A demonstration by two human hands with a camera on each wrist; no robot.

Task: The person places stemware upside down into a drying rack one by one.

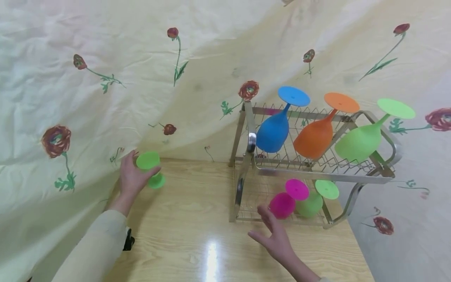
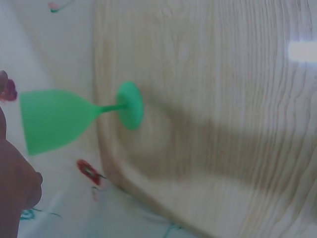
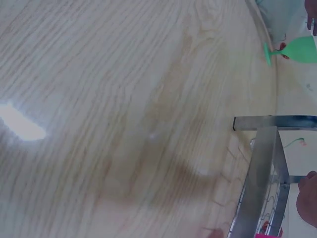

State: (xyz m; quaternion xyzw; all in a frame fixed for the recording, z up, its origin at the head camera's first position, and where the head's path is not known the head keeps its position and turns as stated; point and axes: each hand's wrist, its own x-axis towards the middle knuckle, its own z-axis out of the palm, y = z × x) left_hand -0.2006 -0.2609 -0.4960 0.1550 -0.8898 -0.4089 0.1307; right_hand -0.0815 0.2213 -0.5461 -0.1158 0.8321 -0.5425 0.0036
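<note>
A green plastic goblet (image 1: 148, 160) stands upright on the wooden table at the left, near the back edge. My left hand (image 1: 132, 176) is at its bowl, thumb and fingers spread to either side of the rim. In the left wrist view a gap shows between the thumb and the goblet (image 2: 57, 119). My right hand (image 1: 276, 239) hovers with parted fingers in front of the rack's lower shelf, close to an upside-down magenta goblet (image 1: 283, 205). Beside that one leans a light green goblet (image 1: 310, 205), also foot up.
A two-tier metal dish rack (image 1: 317, 172) stands at the right. Its top shelf carries tilted, upside-down goblets: blue (image 1: 273, 133), orange (image 1: 315, 137) and light green (image 1: 359, 143). Flower-patterned cloth (image 1: 197, 78) hangs behind the wooden table (image 1: 183, 219).
</note>
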